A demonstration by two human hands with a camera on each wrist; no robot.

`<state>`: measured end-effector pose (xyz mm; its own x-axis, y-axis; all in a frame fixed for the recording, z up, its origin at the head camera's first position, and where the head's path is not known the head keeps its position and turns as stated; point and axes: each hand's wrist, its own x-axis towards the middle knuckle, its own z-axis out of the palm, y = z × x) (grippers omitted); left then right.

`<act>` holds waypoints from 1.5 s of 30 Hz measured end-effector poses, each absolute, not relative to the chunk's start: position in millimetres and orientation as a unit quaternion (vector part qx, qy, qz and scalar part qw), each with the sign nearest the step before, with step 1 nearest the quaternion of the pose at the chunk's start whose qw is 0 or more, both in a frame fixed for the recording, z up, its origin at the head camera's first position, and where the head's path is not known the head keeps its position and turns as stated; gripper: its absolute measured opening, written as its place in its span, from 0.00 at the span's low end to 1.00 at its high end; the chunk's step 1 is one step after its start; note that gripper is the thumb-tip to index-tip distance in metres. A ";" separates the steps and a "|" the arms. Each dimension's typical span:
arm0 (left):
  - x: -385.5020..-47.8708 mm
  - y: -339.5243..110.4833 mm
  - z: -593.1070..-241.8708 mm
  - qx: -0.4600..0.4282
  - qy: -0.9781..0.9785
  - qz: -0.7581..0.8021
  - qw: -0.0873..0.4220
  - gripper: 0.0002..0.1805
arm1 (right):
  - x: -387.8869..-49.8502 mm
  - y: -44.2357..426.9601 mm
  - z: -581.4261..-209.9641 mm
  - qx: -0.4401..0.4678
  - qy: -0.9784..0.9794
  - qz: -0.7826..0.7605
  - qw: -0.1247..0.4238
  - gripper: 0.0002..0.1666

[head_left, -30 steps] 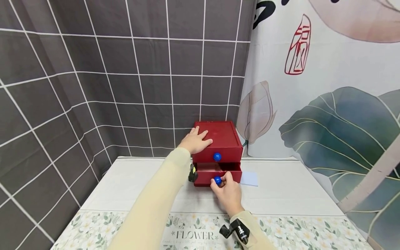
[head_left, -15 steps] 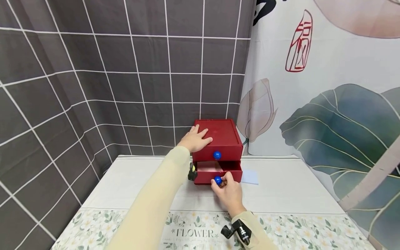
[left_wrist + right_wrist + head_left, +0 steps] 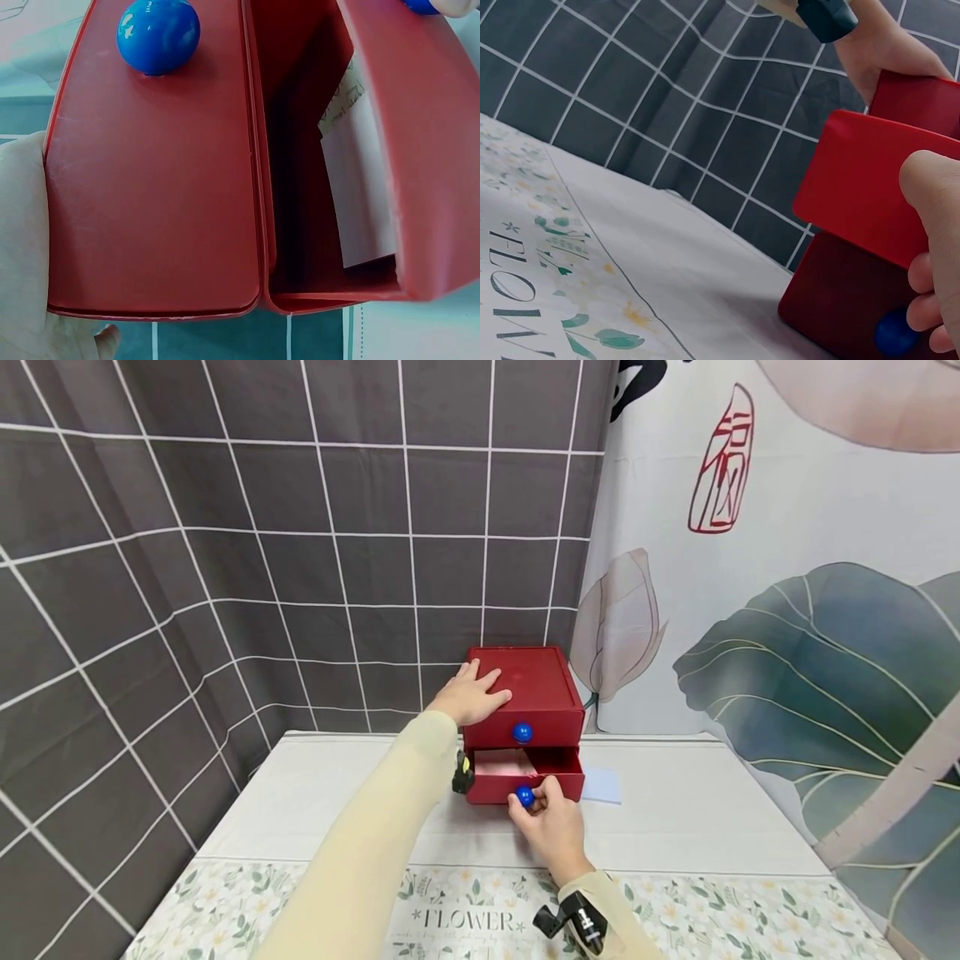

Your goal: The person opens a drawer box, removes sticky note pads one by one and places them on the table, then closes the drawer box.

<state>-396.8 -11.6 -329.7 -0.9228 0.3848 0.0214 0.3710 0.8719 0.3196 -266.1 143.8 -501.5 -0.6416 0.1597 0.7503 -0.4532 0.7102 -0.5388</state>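
Observation:
A red two-drawer box (image 3: 528, 681) has blue knobs. My left hand (image 3: 467, 697) rests with spread fingers on its top left edge; in the left wrist view that hand (image 3: 22, 247) lies against the box's side. The upper drawer is closed, its knob (image 3: 522, 732) untouched. The lower drawer (image 3: 491, 789) stands partly out, and my right hand (image 3: 555, 835) pinches its knob (image 3: 524, 796) between thumb and fingers. Inside that drawer lies a pale, paper-like piece (image 3: 360, 180). The right wrist view shows my right hand (image 3: 941, 232) in front of red panels.
A pale blue flat piece (image 3: 602, 785) lies right of the box on the white tabletop (image 3: 337, 802). Floral cloth (image 3: 720, 914) covers the front part. A grey gridded curtain (image 3: 360, 568) and a white printed curtain (image 3: 637, 485) hang behind.
The lower drawer has come slightly further out towards me with my right hand on its knob, and more of its inside shows. My left hand stays on the box.

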 end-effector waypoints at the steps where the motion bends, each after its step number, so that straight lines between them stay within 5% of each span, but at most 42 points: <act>1: -397.0 -11.5 -329.6 0.196 0.967 0.160 0.022 0.39 | -266.2 144.2 -502.1 0.089 -0.827 0.367 0.416 0.23; 45: -396.9 -12.6 -329.2 0.194 0.966 0.168 0.018 0.39 | -263.3 154.9 -510.8 0.170 -0.794 0.316 0.490 0.23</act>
<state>-396.9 -12.6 -329.2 -0.9239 0.3816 0.0298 0.3693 0.8684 0.3309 -263.3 154.9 -510.8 -0.4617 0.0405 0.8861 -0.5800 0.7420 -0.3361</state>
